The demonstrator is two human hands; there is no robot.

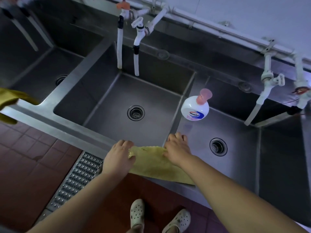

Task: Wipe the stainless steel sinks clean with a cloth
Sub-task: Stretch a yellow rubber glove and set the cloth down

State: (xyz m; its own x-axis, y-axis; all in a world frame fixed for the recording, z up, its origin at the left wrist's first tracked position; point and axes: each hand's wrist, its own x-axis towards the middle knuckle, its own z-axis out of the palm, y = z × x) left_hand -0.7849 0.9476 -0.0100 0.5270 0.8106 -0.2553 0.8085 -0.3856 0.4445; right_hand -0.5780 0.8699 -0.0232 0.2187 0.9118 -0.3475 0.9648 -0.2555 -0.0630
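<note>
Fingers, left hand [117, 154]: curled over the left end of the cloth [154, 163], thumb side pinching its edge; clamped on fabric, not spread.
Fingers, right hand [176, 148]: bent at the knuckles, bunched on the cloth's right end, tips reaching over the rim toward the divider; holding the cloth down, no gap showing between fingers and fabric.
Cloth: yellow, laid flat across the front rim, lower centre of frame, between the two hands; lower edge hanging just past the rim's outer lip.
Middle sink [107, 105]: centre of frame, drain at its floor, two white hoses [127, 52] hanging over it from taps above.
Right sink [239, 132]: centre right, own drain; soap bottle [195, 107] standing at the divider's far end.
Left sink [42, 73]: upper left, partly out of view.
Second yellow cloth [10, 98]: left edge of frame, on the rim.
Floor grate [79, 175]: lower left; red tiles around; pair of clogs at bottom centre.

Risks, as judged: cloth slipping off the rim onto the floor if either grip loosens, given the overhang; soap bottle knocked into a basin if a sweep along the divider runs far enough; hoses snagged during a pass along the back wall; basins left unwiped, since cloth sits only on the rim at present.
</note>
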